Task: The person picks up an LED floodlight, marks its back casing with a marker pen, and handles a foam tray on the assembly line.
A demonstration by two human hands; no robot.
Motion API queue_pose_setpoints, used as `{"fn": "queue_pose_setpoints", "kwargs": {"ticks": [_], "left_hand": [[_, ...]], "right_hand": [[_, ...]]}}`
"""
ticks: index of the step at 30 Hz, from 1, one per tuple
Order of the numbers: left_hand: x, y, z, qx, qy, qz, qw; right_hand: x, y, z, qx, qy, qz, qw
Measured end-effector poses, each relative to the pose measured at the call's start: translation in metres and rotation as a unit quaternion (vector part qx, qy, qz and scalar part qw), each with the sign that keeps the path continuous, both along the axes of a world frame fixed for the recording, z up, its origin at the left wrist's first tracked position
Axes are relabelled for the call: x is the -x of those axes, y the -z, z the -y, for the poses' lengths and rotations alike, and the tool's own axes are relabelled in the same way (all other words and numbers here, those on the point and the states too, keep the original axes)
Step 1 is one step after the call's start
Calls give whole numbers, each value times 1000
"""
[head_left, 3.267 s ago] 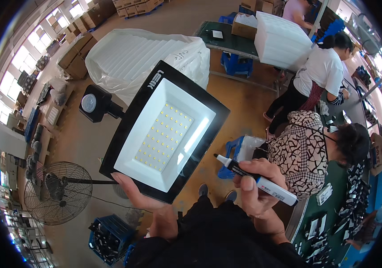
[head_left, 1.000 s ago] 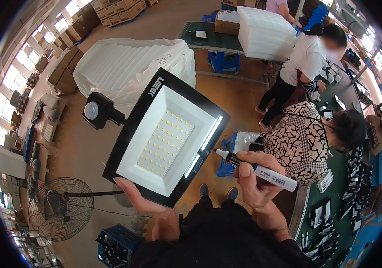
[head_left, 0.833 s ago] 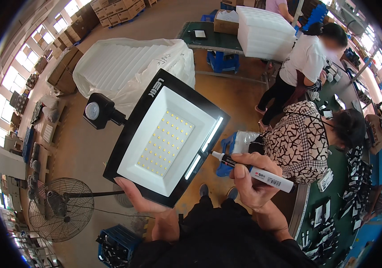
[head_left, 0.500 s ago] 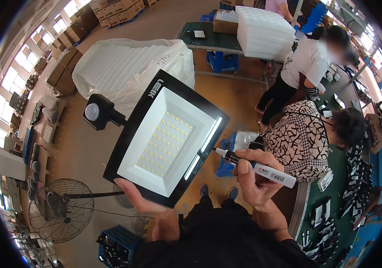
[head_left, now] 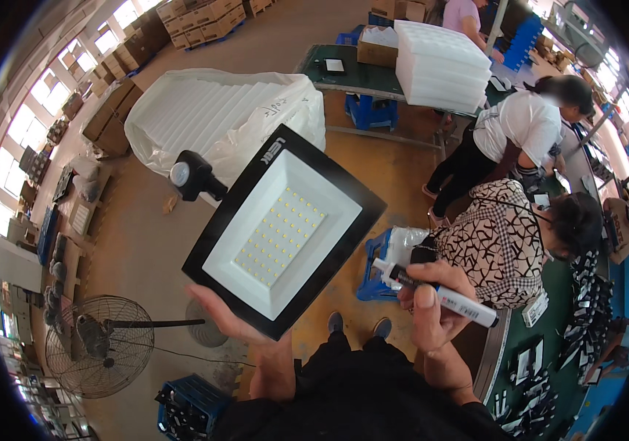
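Note:
My left hand (head_left: 237, 323) grips the lower left edge of an LED floodlight (head_left: 283, 231) with a black frame, white reflector and rows of small yellow LEDs. The lamp is tilted, its lit-side face turned up toward me. From its upper left side sticks out a black motion sensor (head_left: 195, 176) with a pale round lens. To the right of the lamp, my right hand (head_left: 436, 309) is closed around a white and black marker pen (head_left: 465, 303). The pen's pale end points at the lamp and stands apart from it; a dark end shows at the right.
A fan (head_left: 101, 345) and a blue crate (head_left: 193, 404) of black parts stand at lower left. Beyond the lamp lies a plastic-wrapped foam stack (head_left: 204, 117). Co-workers (head_left: 502, 242) sit and stand along a green workbench (head_left: 520, 345) at right, near a blue stool (head_left: 377, 275).
My right hand has drawn the pen away from the lamp's edge, down and right. The pen's dark tip faced the lamp before; a pale end does now. The lamp has shifted slightly right.

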State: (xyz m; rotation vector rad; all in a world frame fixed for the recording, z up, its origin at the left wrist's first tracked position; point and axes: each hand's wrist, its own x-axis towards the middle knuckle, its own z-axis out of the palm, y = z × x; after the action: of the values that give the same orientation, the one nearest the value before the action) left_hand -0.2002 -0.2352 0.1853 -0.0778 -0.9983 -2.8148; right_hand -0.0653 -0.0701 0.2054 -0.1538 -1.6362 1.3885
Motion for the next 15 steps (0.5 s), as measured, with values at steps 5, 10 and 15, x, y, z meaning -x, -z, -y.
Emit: {"fn": "queue_pose_setpoints", "kwargs": {"ticks": [5,10,15], "left_hand": [[7,-6,-9,-34,38,11,999],[20,7,-19,-2,45,-5,999],[24,7,-40,40,79,-99,991]], "right_hand": [[-1,4,2,-46,-43,-4,998],[0,10,19,-79,-12,3,997],[7,11,23,-157,-98,-11,983]]}}
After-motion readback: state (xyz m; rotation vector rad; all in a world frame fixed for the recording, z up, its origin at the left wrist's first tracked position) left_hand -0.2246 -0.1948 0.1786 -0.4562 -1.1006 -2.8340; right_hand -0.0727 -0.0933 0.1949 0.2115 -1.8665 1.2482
